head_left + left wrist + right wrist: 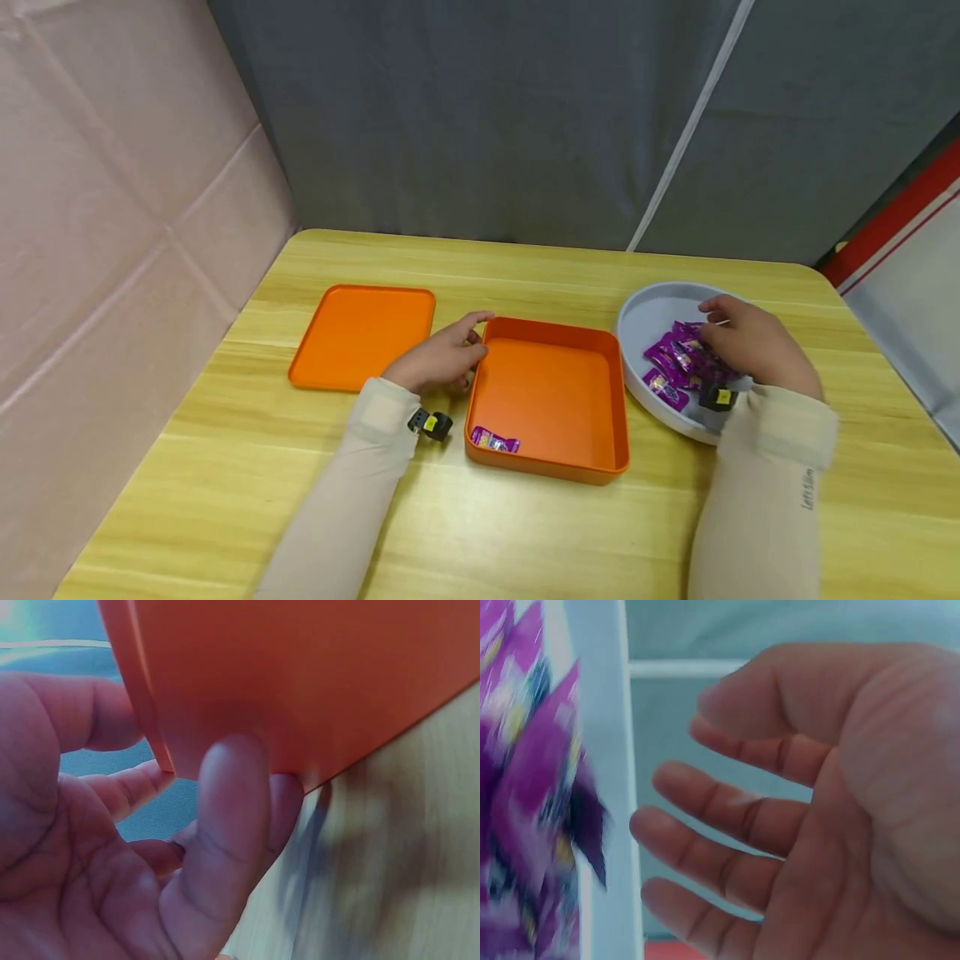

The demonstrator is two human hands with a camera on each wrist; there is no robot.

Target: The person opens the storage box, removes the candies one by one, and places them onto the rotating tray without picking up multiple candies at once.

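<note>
An open orange box (547, 400) stands mid-table with one purple candy packet (495, 440) in its near left corner. My left hand (450, 354) holds the box's far left corner, with the thumb by the rim and the fingers curled against the outer wall. In the left wrist view the fingers (232, 795) press on the orange box wall (300, 675). My right hand (750, 342) hovers over a grey bowl (637, 321) of purple candy packets (675, 358). Seen from the right wrist, that hand (780, 825) has relaxed fingers and holds nothing, next to the packets (525, 810).
The flat orange lid (363, 333) lies on the wooden table (525, 533) to the left of the box. Grey fabric hangs behind the table, pink fabric along the left side. A small camera (431, 423) sits on each wrist.
</note>
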